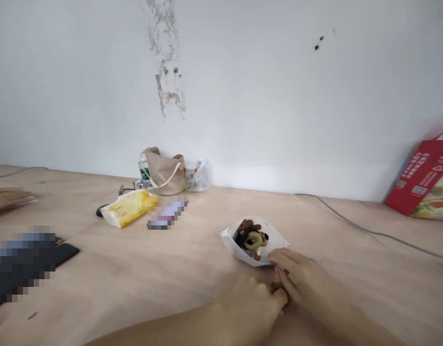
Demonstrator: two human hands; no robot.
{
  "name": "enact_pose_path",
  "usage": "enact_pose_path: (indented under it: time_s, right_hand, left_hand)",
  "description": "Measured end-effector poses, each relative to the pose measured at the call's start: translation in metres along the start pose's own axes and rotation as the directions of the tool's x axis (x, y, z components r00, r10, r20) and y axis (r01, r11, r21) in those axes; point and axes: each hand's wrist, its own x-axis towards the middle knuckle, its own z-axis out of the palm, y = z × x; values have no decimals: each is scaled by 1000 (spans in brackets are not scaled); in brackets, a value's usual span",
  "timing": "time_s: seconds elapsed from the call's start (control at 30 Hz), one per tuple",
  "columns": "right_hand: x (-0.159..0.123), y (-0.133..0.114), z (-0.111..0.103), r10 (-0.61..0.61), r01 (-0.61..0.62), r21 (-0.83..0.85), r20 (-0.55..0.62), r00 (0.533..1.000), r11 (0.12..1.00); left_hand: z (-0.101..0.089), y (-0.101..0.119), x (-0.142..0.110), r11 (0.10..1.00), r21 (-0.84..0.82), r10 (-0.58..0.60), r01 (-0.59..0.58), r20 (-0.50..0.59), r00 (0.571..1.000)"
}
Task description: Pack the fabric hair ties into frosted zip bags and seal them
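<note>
A white open pouch [275, 240] lies on the table, its mouth turned up. Several hair ties [255, 240] in brown, black and olive-yellow are heaped inside it. Just below the pouch, my left hand [248, 302] is closed on a small brown hair tie [276, 287], mostly hidden by the fingers. My right hand [306, 276] meets it from the right, its fingers bent over the near right edge of the pouch. A reddish-brown bit shows between its thumb and forefinger, which seem to pinch the same hair tie; its full shape is hidden.
Left of the pouch lie a phone [168, 214] and a yellow tissue pack [130, 207]. Against the wall stand a beige handbag [165, 170] and a clear plastic bag [201, 176]. A grey cable [365, 228] runs right towards a red box [416, 178]. Another person's hand [10, 197] is far left.
</note>
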Motion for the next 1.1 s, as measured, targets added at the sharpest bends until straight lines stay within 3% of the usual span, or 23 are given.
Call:
enact_pose_path:
  time_s: [0.07, 0.13, 0.2, 0.27, 0.33, 0.4, 0.47, 0.57, 0.63, 0.73, 0.87, 1.0, 1.1]
  right_hand:
    - [-6, 6, 4, -25, 27, 18, -68, 997, 999]
    - [-10, 10, 6, -21, 24, 8, -196, 980, 1000]
    - [-12, 11, 7, 16, -22, -22, -248, 969, 1000]
    - [-13, 10, 9, 34, -45, -55, -190, 981, 997]
    - [-12, 7, 13, 19, -27, -83, -95, 995, 996]
    - [-10, 4, 18, -17, 15, -107, -22, 1000, 994]
    - [-10, 1, 22, -45, 47, -126, 20, 999, 991]
    - [-12, -6, 19, -99, 103, -103, 43, 994, 989]
    - [-12, -9, 11, -211, 211, -49, -2, 977, 976]
    - [-2, -9, -4, -343, 332, -86, -169, 924, 939]
    - [19, 4, -12, -231, 160, -251, -284, 930, 955]
    - [19, 26, -3, -87, 16, -320, -207, 974, 947]
    - [9, 37, -2, -58, 14, -347, -118, 991, 938]
  left_hand:
    - [-8, 2, -2, 1000, 17, 16, -15, -50, 999]
    - [-22, -1, -5, 998, 45, -35, 41, -130, 991]
    - [-37, -10, -6, 973, 73, -204, 220, -181, 962]
    - [-49, -21, -5, 929, 81, -339, 361, -206, 918]
    - [-53, -31, -5, 912, 80, -380, 403, -212, 900]
    - [-49, -37, -8, 917, 77, -363, 391, -243, 899]
    - [-42, -41, -14, 929, 77, -317, 363, -342, 885]
    - [-35, -48, -27, 937, 63, -263, 343, -519, 813]
    - [-34, -54, -35, 941, 33, -260, 338, -569, 780]
    - [-35, -59, -42, 958, 6, -238, 288, -552, 799]
    - [-33, -63, -41, 961, 9, -239, 277, -479, 844]
    - [-29, -71, -39, 941, 3, -307, 339, -417, 856]
    - [-31, -76, -40, 945, -71, -320, 320, -410, 854]
